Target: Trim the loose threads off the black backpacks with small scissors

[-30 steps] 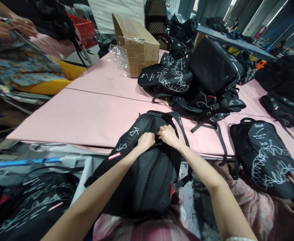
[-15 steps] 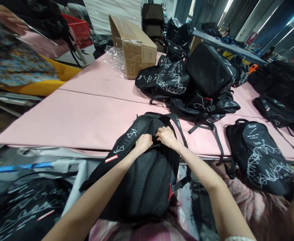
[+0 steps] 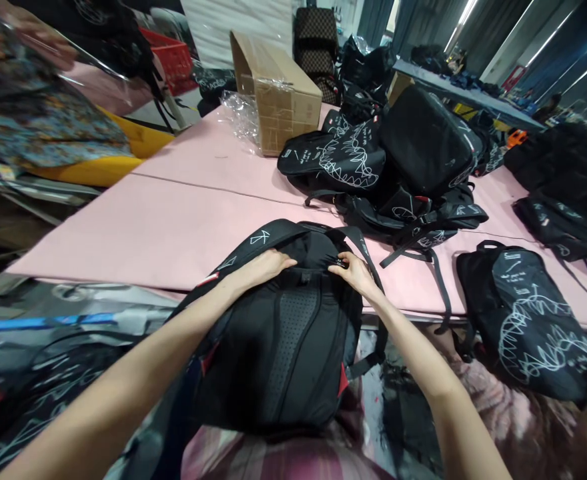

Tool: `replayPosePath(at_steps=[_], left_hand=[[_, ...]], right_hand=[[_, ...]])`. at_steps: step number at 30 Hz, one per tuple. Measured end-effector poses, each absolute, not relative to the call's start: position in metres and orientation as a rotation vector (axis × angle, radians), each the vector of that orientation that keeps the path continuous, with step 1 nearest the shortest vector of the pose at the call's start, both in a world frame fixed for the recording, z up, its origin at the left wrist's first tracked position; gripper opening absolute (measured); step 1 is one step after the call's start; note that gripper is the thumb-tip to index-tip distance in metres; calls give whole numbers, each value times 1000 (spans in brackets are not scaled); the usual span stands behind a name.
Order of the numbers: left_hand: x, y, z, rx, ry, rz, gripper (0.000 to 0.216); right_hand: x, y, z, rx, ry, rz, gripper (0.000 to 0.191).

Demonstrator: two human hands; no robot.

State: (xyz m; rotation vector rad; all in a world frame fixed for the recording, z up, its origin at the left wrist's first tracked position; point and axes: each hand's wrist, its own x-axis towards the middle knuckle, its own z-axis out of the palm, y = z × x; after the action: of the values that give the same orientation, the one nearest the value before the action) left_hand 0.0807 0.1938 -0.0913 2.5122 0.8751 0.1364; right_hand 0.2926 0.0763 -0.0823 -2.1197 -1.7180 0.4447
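A black backpack (image 3: 283,340) with a mesh back panel lies on my lap, its top resting against the near edge of the pink table (image 3: 173,220). My left hand (image 3: 261,267) lies flat on the top of the backpack, fingers stretched out over the fabric by the left strap. My right hand (image 3: 354,272) is closed in a pinch on a small dark piece, seemingly a zipper pull, at the top right of the backpack, beside the right shoulder strap (image 3: 368,257).
A pile of black backpacks with white scribble prints (image 3: 383,167) fills the table's far right. Another backpack (image 3: 533,313) lies at the right edge beside a second person. A cardboard box (image 3: 273,90) with plastic wrap stands at the back. Someone's hands (image 3: 3,40) work at top left.
My hands, close together at the top middle of the backpack, have spread apart. The left now lies flat on the left side; the right has moved right while pinching.
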Motion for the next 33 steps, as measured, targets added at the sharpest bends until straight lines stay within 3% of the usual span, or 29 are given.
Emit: replayPosePath(at_steps=[2, 6, 10, 12, 20, 23, 28, 33], left_hand=[[70, 197, -89, 2543, 812, 80, 24], [49, 172, -67, 2649, 709, 219, 19], [25, 127, -28, 2740, 636, 685, 18], [16, 104, -24, 2770, 610, 769, 22], [6, 55, -98, 2627, 342, 406, 51], [8, 55, -98, 2603, 300, 364, 49], [7, 50, -85, 2689, 300, 314, 47], [2, 45, -86, 2746, 343, 316, 43]], right_hand=[[290, 74, -80, -2077, -1730, 543, 41], [277, 55, -53, -1934, -1979, 525, 10], [264, 14, -16, -1769, -2011, 280, 26], [258, -6, -16, -1779, -2057, 203, 24], [242, -51, -68, -1908, -2123, 373, 19], [243, -58, -54, -1894, -1988, 520, 39], [231, -58, -39, -2101, -1815, 414, 13], [220, -43, -36, -2275, -1921, 429, 14]])
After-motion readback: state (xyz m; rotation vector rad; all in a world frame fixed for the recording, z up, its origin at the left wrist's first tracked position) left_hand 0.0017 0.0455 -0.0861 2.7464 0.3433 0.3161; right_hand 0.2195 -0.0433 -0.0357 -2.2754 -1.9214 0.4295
